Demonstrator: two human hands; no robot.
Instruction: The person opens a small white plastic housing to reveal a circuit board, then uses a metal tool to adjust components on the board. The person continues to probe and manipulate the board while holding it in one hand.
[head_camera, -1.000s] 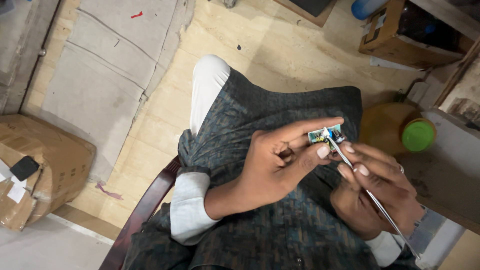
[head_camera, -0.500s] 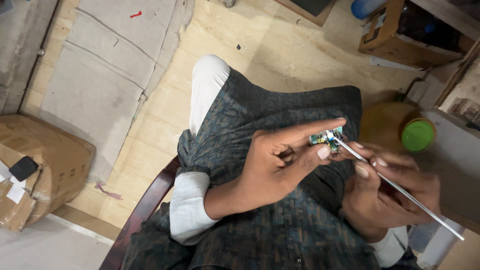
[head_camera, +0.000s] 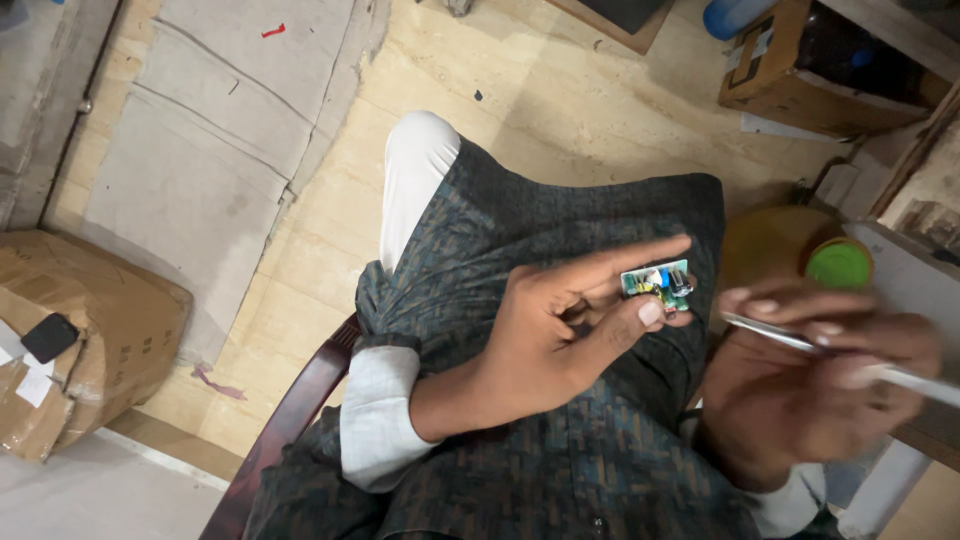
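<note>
Head view looks down on a pale wooden floor (head_camera: 300, 260). Over the person's lap, the left hand (head_camera: 560, 340) pinches a small green circuit board (head_camera: 656, 280) between thumb and forefinger. Right of the board, the blurred right hand (head_camera: 810, 390) closes its fingers round a thin metal tool (head_camera: 850, 360). Left of the board sit grey mats (head_camera: 190, 160) and a cardboard box (head_camera: 80, 340).
</note>
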